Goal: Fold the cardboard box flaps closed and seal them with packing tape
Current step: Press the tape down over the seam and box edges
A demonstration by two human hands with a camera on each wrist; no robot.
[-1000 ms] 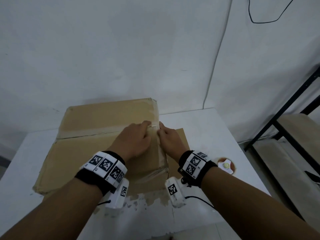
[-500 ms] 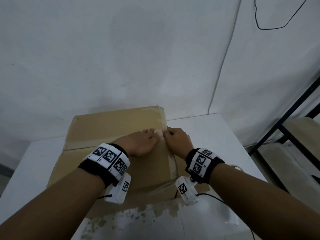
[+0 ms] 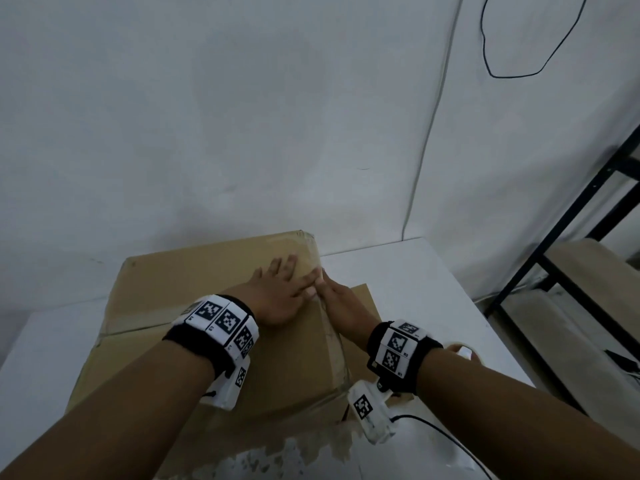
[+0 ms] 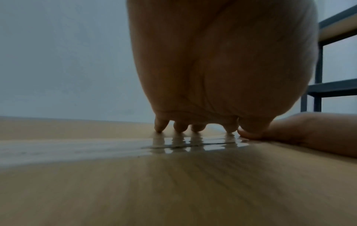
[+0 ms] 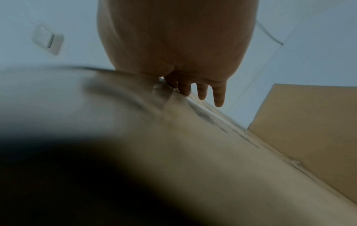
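The cardboard box [image 3: 194, 344] sits on the white table [image 3: 412, 271], right under both hands. Its top flaps are folded flat. The left hand [image 3: 277, 299] lies flat on top of the box with its fingers [image 3: 287, 263] spread out and straight, pressing down. From the left wrist view, the fingertips [image 4: 180, 127] touch a shiny strip of clear tape [image 4: 77, 149] that runs along the middle line of the box top. More clear tape [image 3: 329, 327] runs along the box edge between the 2 hands. The right hand [image 3: 343, 306] is flat against the right side of the box, just beside the left hand, and their fingers meet at the edge. Its fingers [image 5: 218, 97] are straight and press on the tape there. A loose flat piece of cardboard [image 3: 363, 299] lies under the right hand.
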